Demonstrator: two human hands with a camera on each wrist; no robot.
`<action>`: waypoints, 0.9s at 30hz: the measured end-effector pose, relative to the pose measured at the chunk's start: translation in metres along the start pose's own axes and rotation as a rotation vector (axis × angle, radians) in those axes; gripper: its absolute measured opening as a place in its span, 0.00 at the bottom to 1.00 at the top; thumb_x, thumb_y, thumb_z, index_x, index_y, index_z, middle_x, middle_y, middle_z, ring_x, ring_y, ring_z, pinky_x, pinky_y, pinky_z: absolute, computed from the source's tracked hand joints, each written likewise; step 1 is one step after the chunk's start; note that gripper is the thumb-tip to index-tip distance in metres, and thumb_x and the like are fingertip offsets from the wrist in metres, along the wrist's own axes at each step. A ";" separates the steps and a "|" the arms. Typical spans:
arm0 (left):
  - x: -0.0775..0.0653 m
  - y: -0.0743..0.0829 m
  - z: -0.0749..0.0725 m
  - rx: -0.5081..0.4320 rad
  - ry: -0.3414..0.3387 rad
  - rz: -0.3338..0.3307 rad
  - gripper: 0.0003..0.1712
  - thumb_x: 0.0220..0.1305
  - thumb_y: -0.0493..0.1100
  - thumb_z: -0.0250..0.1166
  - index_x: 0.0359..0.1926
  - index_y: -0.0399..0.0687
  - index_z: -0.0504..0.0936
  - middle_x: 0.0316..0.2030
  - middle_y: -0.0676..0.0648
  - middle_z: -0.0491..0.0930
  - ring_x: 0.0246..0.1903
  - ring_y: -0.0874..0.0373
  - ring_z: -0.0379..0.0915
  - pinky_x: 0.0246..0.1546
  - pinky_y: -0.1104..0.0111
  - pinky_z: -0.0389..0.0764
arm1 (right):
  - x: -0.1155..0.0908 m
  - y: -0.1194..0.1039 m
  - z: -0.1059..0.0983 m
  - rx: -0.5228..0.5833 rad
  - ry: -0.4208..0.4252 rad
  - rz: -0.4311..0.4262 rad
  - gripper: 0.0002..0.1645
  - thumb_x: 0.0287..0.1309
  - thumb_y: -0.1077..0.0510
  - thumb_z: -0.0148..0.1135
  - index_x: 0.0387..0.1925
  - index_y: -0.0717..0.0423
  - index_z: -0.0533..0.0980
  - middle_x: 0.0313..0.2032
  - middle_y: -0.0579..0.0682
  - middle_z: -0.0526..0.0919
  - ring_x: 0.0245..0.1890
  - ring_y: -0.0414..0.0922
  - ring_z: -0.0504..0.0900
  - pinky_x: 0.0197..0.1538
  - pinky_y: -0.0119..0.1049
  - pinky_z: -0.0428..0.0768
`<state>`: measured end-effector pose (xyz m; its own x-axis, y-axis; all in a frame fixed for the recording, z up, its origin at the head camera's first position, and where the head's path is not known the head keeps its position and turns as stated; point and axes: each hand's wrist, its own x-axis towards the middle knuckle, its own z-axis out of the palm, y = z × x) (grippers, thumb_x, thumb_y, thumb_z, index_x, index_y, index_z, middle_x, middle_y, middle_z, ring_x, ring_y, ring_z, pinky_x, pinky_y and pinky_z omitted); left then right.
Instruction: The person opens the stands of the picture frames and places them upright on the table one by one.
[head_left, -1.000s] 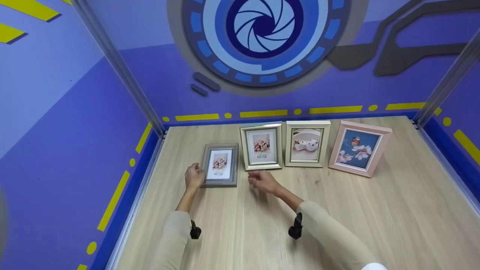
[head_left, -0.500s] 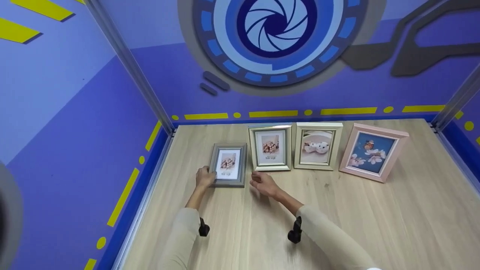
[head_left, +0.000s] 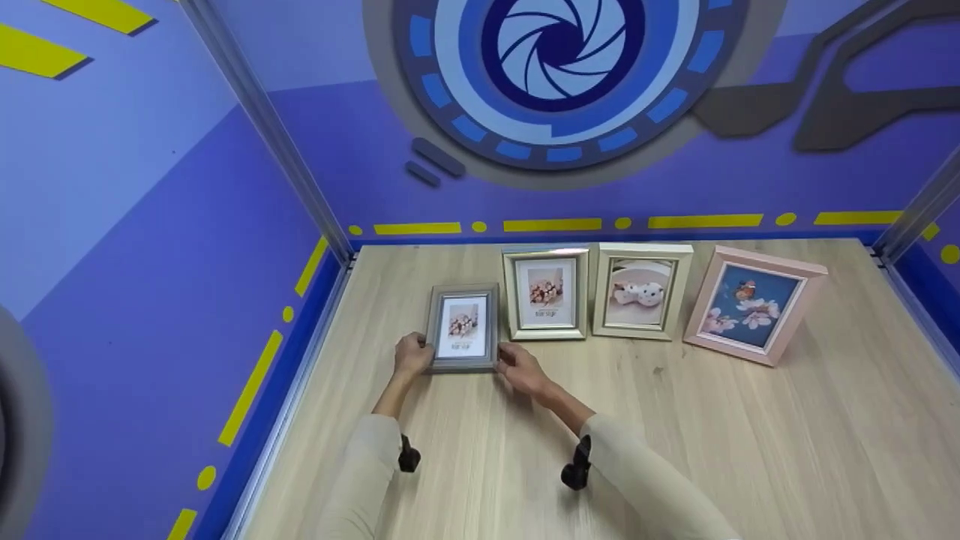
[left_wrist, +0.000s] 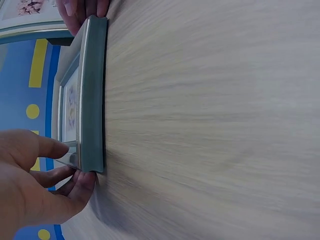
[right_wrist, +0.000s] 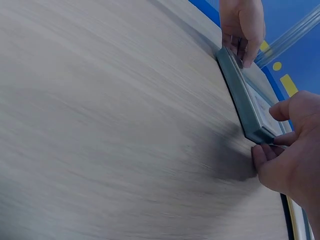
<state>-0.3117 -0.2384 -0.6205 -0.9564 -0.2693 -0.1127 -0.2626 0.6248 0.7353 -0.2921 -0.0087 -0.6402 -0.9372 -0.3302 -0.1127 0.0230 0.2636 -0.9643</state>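
A grey picture frame point(head_left: 463, 364) with a flower print lies face up near the table's back left. My left hand point(head_left: 411, 355) grips its left edge; in the left wrist view the thumb of the left hand point(left_wrist: 37, 180) bends over the face while the other fingers curl against the side. At the opposite edge is my right hand point(head_left: 523, 369). Seen from the right wrist, the right hand point(right_wrist: 295, 145) has its thumb above the frame's face and its fingers curled at the border of the grey frame point(right_wrist: 240, 95).
To the right stand a gold-silver picture frame point(head_left: 547, 334), a cream frame point(head_left: 606, 292) and a pink frame point(head_left: 709, 281), all propped upright in a row. Blue-purple printed walls point(head_left: 300, 180) enclose the wooden table point(head_left: 480, 465) at the back and sides.
My right hand has moved left from beside the grey frame to its right edge. The left hand keeps its place at the left edge. The whole view has shifted slightly.
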 end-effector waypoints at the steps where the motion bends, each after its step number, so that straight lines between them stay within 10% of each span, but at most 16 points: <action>1: -0.001 0.000 0.000 -0.001 0.012 -0.008 0.18 0.66 0.34 0.56 0.51 0.25 0.81 0.42 0.34 0.84 0.45 0.44 0.80 0.48 0.55 0.83 | 0.000 -0.001 0.000 0.019 0.001 0.008 0.30 0.70 0.67 0.52 0.69 0.75 0.64 0.66 0.71 0.73 0.70 0.63 0.70 0.74 0.55 0.67; 7: -0.001 0.004 0.003 -0.018 0.075 -0.099 0.13 0.69 0.37 0.56 0.25 0.44 0.72 0.22 0.51 0.66 0.25 0.57 0.63 0.24 0.68 0.64 | 0.002 -0.002 -0.001 0.185 0.001 0.089 0.29 0.68 0.67 0.50 0.68 0.76 0.65 0.64 0.70 0.76 0.67 0.61 0.74 0.73 0.55 0.68; 15: 0.002 0.000 -0.003 -0.002 0.064 -0.140 0.24 0.67 0.37 0.55 0.15 0.52 0.59 0.14 0.56 0.56 0.16 0.61 0.51 0.17 0.69 0.55 | 0.000 0.001 -0.001 0.313 0.120 0.174 0.27 0.64 0.66 0.54 0.63 0.75 0.72 0.60 0.68 0.80 0.54 0.50 0.82 0.61 0.41 0.81; 20: 0.001 -0.004 -0.007 0.001 0.029 -0.152 0.27 0.68 0.39 0.58 0.12 0.52 0.59 0.12 0.56 0.56 0.15 0.62 0.52 0.16 0.70 0.56 | -0.003 0.003 0.000 0.330 0.216 0.166 0.20 0.62 0.68 0.59 0.55 0.74 0.78 0.50 0.65 0.85 0.35 0.38 0.80 0.38 0.27 0.80; 27: -0.002 0.004 -0.014 0.015 -0.056 -0.175 0.14 0.72 0.42 0.58 0.31 0.38 0.80 0.24 0.50 0.75 0.24 0.59 0.68 0.24 0.72 0.69 | -0.003 0.004 -0.002 0.391 0.242 0.173 0.21 0.62 0.70 0.63 0.56 0.75 0.77 0.51 0.68 0.85 0.33 0.37 0.81 0.35 0.27 0.81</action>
<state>-0.3094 -0.2458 -0.6075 -0.9014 -0.3343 -0.2752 -0.4272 0.5825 0.6915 -0.2898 -0.0051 -0.6433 -0.9610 -0.0796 -0.2649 0.2710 -0.0791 -0.9593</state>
